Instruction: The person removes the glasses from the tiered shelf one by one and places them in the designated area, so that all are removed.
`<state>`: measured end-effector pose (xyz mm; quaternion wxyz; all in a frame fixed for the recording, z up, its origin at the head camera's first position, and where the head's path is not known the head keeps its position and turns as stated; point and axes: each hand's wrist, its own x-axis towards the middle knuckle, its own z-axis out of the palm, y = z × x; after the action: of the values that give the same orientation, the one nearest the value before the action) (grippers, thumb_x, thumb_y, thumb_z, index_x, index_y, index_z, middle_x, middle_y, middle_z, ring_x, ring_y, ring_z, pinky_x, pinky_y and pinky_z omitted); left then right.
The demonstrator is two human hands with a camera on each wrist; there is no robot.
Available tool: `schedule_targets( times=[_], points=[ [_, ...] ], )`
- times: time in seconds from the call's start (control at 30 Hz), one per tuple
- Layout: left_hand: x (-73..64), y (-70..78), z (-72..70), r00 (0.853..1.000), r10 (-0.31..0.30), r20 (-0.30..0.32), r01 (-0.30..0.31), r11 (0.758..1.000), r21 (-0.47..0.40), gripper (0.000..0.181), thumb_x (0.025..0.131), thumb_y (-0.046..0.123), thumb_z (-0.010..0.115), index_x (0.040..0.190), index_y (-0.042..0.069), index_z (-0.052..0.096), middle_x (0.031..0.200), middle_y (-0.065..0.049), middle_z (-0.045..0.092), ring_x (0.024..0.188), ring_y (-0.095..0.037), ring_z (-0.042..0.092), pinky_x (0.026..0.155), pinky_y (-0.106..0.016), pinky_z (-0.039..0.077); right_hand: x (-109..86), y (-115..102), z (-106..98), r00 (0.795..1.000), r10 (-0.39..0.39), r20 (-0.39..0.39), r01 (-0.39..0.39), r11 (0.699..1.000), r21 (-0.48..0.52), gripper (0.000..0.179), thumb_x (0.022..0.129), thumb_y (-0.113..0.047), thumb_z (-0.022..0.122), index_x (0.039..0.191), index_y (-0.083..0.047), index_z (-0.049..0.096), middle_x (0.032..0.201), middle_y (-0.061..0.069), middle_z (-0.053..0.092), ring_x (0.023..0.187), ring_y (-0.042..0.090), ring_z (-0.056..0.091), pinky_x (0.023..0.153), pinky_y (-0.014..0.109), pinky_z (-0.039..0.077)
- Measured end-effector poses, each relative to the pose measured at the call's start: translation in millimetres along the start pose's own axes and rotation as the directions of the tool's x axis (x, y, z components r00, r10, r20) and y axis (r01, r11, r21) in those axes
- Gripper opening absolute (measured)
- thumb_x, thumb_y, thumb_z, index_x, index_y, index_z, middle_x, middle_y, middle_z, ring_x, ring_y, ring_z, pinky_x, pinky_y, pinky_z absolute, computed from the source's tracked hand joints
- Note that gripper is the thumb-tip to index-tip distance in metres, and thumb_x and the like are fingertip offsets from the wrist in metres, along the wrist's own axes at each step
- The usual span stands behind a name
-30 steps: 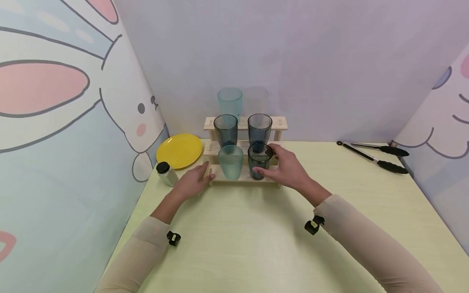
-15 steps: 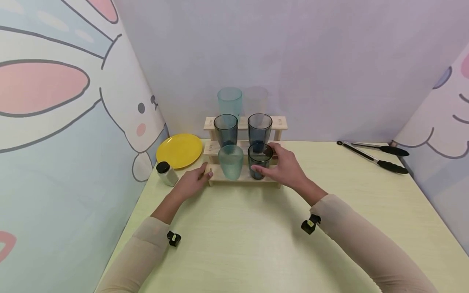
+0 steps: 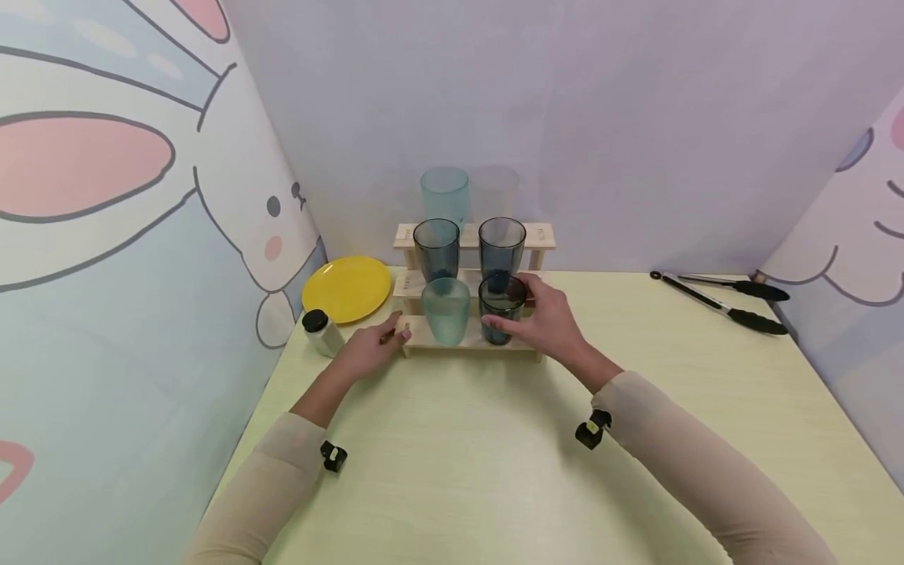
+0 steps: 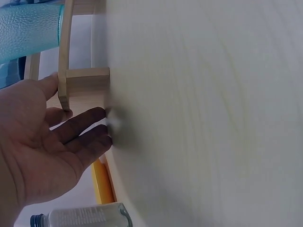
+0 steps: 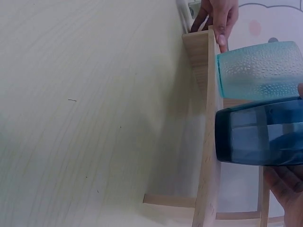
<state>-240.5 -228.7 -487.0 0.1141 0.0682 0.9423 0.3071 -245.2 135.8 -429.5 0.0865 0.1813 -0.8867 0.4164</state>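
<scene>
A small three-step wooden rack (image 3: 418,334) stands against the back wall. My left hand (image 3: 369,350) pinches the left end of its lowest board; in the left wrist view the thumb is on top and the index finger beneath. On that board's right half, a dark blue-grey glass (image 5: 251,135) stands upright with my right hand (image 3: 556,320) curled around it, thumb in front and fingers behind. Beside it is a teal pebbled glass (image 3: 446,314). Two more dark glasses, one on the left (image 3: 436,249) and one on the right (image 3: 501,245), occupy the middle step. Another teal glass (image 3: 445,192) is at the top.
To the left lie a yellow plate (image 3: 346,289) and a small black-capped bottle (image 3: 325,336), near my left hand. Black-handled tongs (image 3: 720,306) and another black-handled utensil (image 3: 759,290) rest far right. Walls (image 3: 600,141) bound the table at the back and both sides.
My right wrist and forearm have shifted slightly left, and the thumb sits a little further left across the dark glass. My left thumb has drawn slightly left. The glasses and rack stay put.
</scene>
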Motion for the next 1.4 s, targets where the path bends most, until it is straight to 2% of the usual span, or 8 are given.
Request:
schedule_targets(
  times=[0.17,0.3,0.5,0.7,0.87,1.0,1.17,1.4],
  points=[
    [1.3,-1.0,-0.4,1.0,-0.017,-0.004,0.017,1.0,-0.023,0.083,0.109,0.071,0.054,0.175,0.024,0.035,0.159,-0.022,0.062,0.123,-0.034,0.064,0.115,-0.056,0.057,0.6,6.0,-1.1,1.0,0.013,0.001,-0.013,1.0,0.022,0.087,0.084,-0.04,0.099,0.153,-0.007,0.059,0.134,0.015,0.074,0.117,0.037,0.077,0.103,0.057,0.064],
    [1.1,-0.7,-0.9,1.0,-0.016,-0.006,0.015,1.0,-0.023,0.084,0.108,0.071,0.055,0.175,0.024,0.035,0.156,-0.021,0.064,0.12,-0.033,0.061,0.113,-0.054,0.057,0.2,8.4,-4.6,1.0,0.018,0.018,-0.018,0.999,0.046,0.086,0.083,-0.04,0.1,0.153,-0.01,0.06,0.136,0.013,0.073,0.119,0.036,0.076,0.104,0.057,0.064],
    [1.0,-0.9,-1.7,1.0,-0.015,0.008,0.015,1.0,-0.026,0.085,0.108,0.072,0.055,0.175,0.024,0.036,0.159,-0.022,0.062,0.123,-0.034,0.062,0.117,-0.057,0.055,-2.3,11.4,-10.0,0.999,0.011,0.053,-0.016,0.996,0.087,0.082,0.082,-0.038,0.101,0.151,-0.014,0.062,0.136,0.01,0.073,0.12,0.033,0.074,0.106,0.058,0.062],
    [0.7,-1.4,-1.7,0.999,-0.025,0.026,0.026,0.999,-0.02,0.086,0.107,0.072,0.055,0.175,0.023,0.035,0.156,-0.021,0.064,0.121,-0.033,0.061,0.114,-0.054,0.057,-7.4,13.1,-14.5,0.995,0.007,0.099,-0.019,0.992,0.123,0.083,0.081,-0.034,0.102,0.151,-0.015,0.062,0.137,0.01,0.074,0.122,0.032,0.074,0.108,0.057,0.061],
    [-0.1,-1.2,-1.8,0.999,-0.032,0.032,0.033,0.999,-0.026,0.086,0.108,0.071,0.055,0.176,0.023,0.033,0.159,-0.022,0.062,0.124,-0.034,0.062,0.117,-0.056,0.055,-15.2,10.9,-13.1,0.99,-0.025,0.137,0.004,0.989,0.149,0.082,0.08,-0.032,0.103,0.149,-0.016,0.064,0.135,0.008,0.075,0.122,0.03,0.074,0.11,0.056,0.061],
    [-0.7,-0.5,-2.2,0.999,-0.038,0.035,0.039,0.999,-0.023,0.086,0.108,0.07,0.055,0.176,0.023,0.032,0.162,-0.022,0.06,0.129,-0.035,0.062,0.119,-0.057,0.054,-22.3,3.9,-7.7,0.982,-0.086,0.166,0.054,0.981,0.186,0.079,0.08,-0.03,0.103,0.148,-0.017,0.065,0.134,0.006,0.076,0.12,0.027,0.074,0.108,0.055,0.062],
    [-2.0,2.1,-4.2,0.998,-0.045,0.042,0.046,0.999,-0.02,0.085,0.109,0.07,0.055,0.176,0.024,0.031,0.165,-0.022,0.056,0.14,-0.038,0.062,0.122,-0.059,0.051,-30.6,-7.3,2.6,0.961,-0.159,0.224,0.102,0.964,0.247,0.076,0.081,-0.028,0.103,0.147,-0.018,0.066,0.133,0.002,0.076,0.122,0.024,0.074,0.106,0.052,0.063],
    [0.9,0.5,-4.8,0.998,-0.043,0.039,0.043,0.999,0.003,0.086,0.109,0.072,0.053,0.176,0.024,0.031,0.165,-0.024,0.056,0.144,-0.041,0.061,0.122,-0.061,0.051,-41.7,-13.4,23.7,0.941,-0.187,0.283,0.121,0.965,0.233,0.081,0.079,-0.038,0.103,0.149,-0.021,0.066,0.135,-0.006,0.075,0.126,0.017,0.072,0.106,0.047,0.064]
  ],
)
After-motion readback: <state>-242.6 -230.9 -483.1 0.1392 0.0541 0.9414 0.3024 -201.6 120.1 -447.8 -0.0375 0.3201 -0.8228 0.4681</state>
